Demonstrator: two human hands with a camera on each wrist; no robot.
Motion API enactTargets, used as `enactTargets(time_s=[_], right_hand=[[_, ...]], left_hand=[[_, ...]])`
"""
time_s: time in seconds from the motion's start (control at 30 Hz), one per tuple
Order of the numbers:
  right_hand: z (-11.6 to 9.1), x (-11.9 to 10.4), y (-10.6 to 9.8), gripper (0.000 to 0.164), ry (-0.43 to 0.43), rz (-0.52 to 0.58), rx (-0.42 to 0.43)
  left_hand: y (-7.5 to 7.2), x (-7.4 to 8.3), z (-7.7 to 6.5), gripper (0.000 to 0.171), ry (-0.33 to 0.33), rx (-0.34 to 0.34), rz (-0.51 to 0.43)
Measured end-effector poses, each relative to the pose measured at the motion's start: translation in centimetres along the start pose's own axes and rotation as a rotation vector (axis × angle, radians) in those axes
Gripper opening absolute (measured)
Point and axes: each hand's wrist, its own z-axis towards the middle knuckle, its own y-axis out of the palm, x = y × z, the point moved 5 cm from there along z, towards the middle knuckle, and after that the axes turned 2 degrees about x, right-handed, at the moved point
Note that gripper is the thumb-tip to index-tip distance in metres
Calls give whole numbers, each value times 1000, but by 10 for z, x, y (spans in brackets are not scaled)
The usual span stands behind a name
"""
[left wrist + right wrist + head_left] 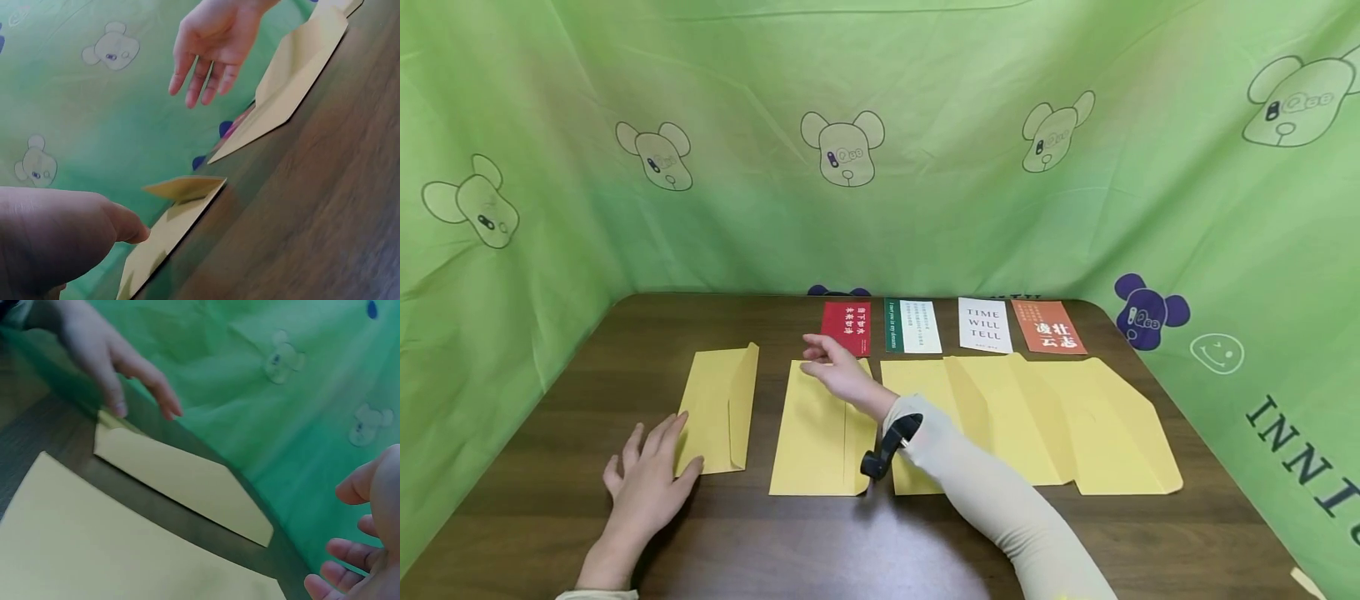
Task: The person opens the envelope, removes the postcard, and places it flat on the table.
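A yellow paper envelope [707, 400] lies on the left of the table, its long flap standing partly up along the right side. At its lower left edge is my left hand [651, 475], palm down with fingers spread and relaxed. My right hand [842, 377] hovers above the top of a second yellow envelope [805, 446], below the red card [853, 333]. In the left wrist view the right hand [215, 44] shows a bare palm and loosely extended fingers. The right wrist view has the left hand [100, 359] over the left envelope's end [181, 478].
More yellow envelopes [1120, 433] overlap in a row to the right. Behind them lie a green and white card [919, 327], a white card [985, 325] and an orange card [1048, 327]. A green printed cloth [925, 233] surrounds the wooden table [760, 542].
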Motion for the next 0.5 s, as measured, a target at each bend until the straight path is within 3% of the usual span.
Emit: enactTargets(time_s=[0.3, 0.5], right_hand=[[-8, -6, 26, 51, -53, -165, -145], [-17, -12, 42, 51, -101, -340, -218]], left_hand=[[8, -10, 0, 51, -48, -158, 49], [11, -12, -2, 49, -64, -188, 59]])
